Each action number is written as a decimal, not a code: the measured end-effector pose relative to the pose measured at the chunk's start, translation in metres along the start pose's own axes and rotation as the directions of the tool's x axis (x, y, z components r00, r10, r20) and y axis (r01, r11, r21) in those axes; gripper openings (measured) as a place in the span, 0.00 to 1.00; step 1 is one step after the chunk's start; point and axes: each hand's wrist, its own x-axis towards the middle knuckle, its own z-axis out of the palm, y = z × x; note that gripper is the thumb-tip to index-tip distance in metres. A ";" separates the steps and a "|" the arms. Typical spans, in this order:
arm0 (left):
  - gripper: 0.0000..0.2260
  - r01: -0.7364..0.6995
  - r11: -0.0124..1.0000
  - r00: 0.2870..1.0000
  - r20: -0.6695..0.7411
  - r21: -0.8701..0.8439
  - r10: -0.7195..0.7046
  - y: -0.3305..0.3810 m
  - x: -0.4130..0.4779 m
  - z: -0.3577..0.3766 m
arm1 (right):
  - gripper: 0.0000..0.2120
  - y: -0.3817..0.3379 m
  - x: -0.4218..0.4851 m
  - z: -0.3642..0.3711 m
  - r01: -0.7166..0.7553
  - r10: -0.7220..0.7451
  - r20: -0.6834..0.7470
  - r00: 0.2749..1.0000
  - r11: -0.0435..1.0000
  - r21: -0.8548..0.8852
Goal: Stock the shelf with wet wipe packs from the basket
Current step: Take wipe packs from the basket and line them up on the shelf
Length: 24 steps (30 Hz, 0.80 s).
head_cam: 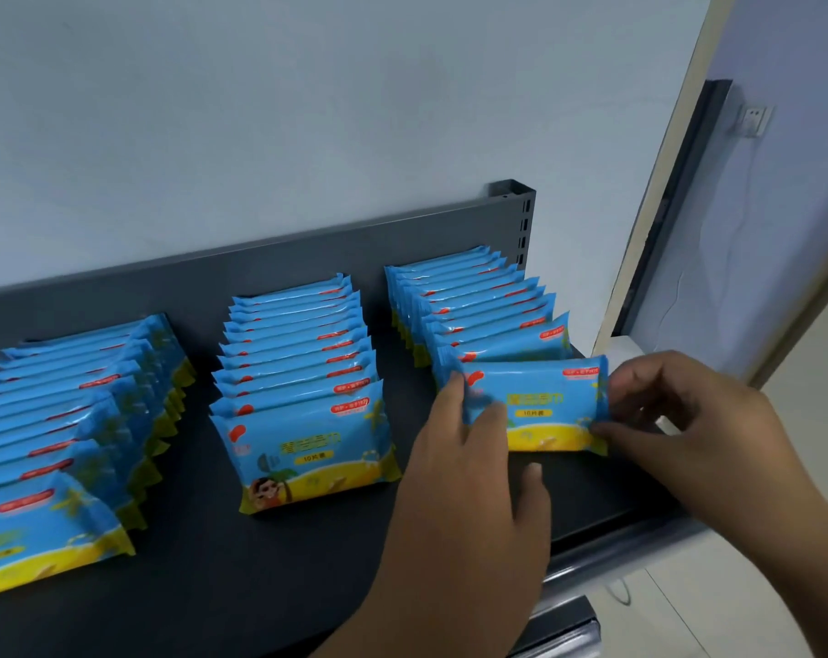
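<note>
While both hands hold one wet wipe pack point(535, 406) at the near end of the right row point(473, 296), the pack faces the camera with its blue face up and its yellow band toward the near side. It leans back against the pack behind it; whether its lower edge rests on the shelf point(307, 562) cannot be told.

The left hand point(469, 472) covers the left end of the pack. Its grip is closed on that end, with the fingers curled over the upper left corner and the thumb extended just beside the lower edge. The right hand point(687, 420) takes the right end seal — a narrow pinch grip between thumb and fingertips.

The shelf is a dark, flat deck carrying three rows of identical packs, each row running from near to far:
- right row: upright packs, close together, reaching the back panel point(260, 263);
- middle row point(298, 334): upright packs, the nearest one tilted back so that its printed face shows — well apart from the hands;
- left row point(70, 396): packs leaning back, cut off by the left edge of the view.

A slotted upright post point(516, 211) stands at the far right corner of the shelf. A pale wall point(307, 111) rises behind the back panel. A wall socket point(753, 118) is visible at the far right.
</note>
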 end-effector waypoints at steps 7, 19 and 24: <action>0.24 -0.014 0.975 0.996 -0.091 -0.223 -0.006 0.003 0.004 0.005 | 0.19 0.006 0.031 0.009 -0.009 0.009 -0.013 1.000 1.000 -0.007; 0.38 0.403 0.374 0.743 0.059 -0.835 -0.667 0.022 0.057 0.030 | 0.28 0.011 0.051 0.015 -0.298 0.217 0.273 0.937 0.906 0.302; 0.35 0.349 0.340 0.682 -0.012 -0.873 -0.731 0.005 0.089 0.046 | 0.18 -0.014 0.068 0.027 -0.476 0.331 0.342 0.880 0.621 0.623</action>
